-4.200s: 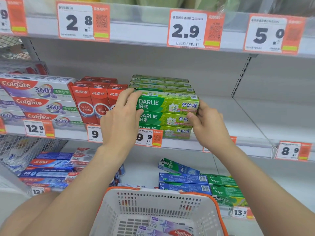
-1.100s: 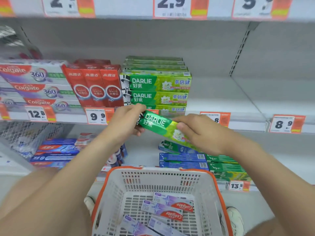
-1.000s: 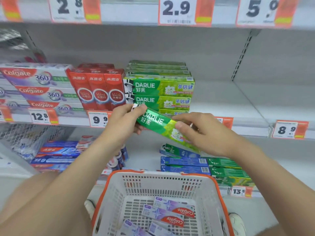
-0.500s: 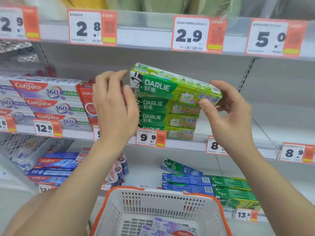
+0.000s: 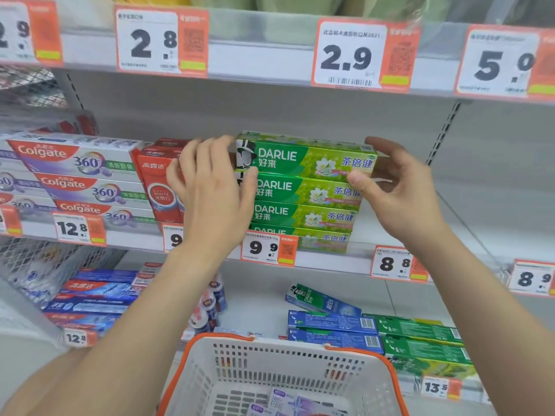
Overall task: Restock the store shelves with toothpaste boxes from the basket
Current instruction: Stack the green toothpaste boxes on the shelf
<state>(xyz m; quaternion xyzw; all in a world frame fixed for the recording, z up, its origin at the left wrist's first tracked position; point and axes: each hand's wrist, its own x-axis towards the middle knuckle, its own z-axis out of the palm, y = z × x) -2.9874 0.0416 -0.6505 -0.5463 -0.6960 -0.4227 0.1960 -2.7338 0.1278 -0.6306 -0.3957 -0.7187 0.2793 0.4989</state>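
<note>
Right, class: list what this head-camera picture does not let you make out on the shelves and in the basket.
Head view:
- Red boxes: count hidden by the left hand.
- Basket contents: cut off by the bottom edge.
- Lowest Darlie box: partly covered by the 9.9 tag.
- Tag small print: blurred.

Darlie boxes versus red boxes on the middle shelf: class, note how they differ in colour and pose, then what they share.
Darlie boxes are green; the red boxes are red. Darlie boxes lie flat, stacked; the red boxes stand upright, side by side. Both face front on one shelf.
</note>
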